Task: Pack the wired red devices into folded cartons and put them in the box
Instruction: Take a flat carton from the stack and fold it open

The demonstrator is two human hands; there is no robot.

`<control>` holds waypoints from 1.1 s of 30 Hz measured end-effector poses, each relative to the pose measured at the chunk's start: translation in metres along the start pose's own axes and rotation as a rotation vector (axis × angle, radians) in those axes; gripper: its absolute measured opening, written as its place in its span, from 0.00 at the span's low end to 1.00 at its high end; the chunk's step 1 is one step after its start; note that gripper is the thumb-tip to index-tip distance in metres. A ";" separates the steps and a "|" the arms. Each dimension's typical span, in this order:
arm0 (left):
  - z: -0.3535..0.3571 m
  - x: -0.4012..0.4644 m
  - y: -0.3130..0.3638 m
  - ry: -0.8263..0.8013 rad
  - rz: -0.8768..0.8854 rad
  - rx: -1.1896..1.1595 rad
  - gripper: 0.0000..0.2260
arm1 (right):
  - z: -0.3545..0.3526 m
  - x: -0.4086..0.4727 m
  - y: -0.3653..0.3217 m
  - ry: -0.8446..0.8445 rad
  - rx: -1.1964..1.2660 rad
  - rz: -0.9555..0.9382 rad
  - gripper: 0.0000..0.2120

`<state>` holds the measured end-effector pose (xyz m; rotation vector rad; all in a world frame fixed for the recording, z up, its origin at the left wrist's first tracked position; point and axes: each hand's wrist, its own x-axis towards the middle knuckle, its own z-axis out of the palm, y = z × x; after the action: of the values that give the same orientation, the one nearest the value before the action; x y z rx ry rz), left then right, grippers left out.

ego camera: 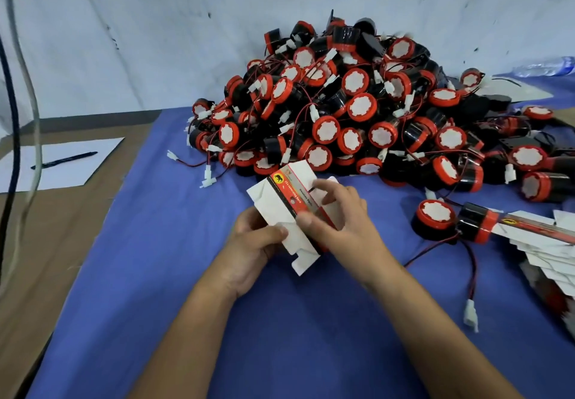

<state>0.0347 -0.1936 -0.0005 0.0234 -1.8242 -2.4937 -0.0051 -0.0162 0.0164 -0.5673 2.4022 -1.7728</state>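
**Flat white carton with a red and black printed band, held in both your hands**

The carton [287,212] sits above the blue cloth-covered counter [155,274], in front of you and just short of the heap of devices. It is not yet squared up: its white flaps splay out at both ends and the printed band runs slantwise across it.

Your left hand [252,243] comes in from below, forearm angled up and to the right. Its grip is closed on the carton's near left edge, thumb pressed flat on the white panel, the other fingers curled behind.

Your right hand [339,215] reaches across from the right, wrist turned inward. Its grip is also closed on the carton: thumb on the band's lower end, fingers bent over the upper right edge.

Beyond the carton lies the large pile of round red-capped black devices with red and black wires and white plugs [357,109]. Two more such devices [451,221] lie apart at the right, touching a fanned stack of flat white cartons [535,243].

At the far left, a black pen [63,160] rests on a white paper sheet [46,174].
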 end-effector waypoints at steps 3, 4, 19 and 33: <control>0.007 0.000 -0.003 0.013 0.063 0.099 0.15 | 0.000 0.004 0.004 0.146 -0.337 0.099 0.29; 0.008 0.000 -0.005 0.011 0.079 0.137 0.14 | 0.001 0.003 0.005 0.182 -0.524 0.097 0.27; 0.002 0.005 -0.005 -0.100 -0.039 0.011 0.19 | -0.002 0.000 -0.002 0.063 0.138 -0.055 0.20; 0.006 -0.004 0.012 -0.017 -0.109 -0.575 0.34 | 0.007 -0.006 -0.003 -0.213 0.564 -0.091 0.23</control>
<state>0.0384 -0.1912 0.0131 0.0783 -1.0714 -2.9975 0.0029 -0.0216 0.0162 -0.7438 1.6519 -2.1679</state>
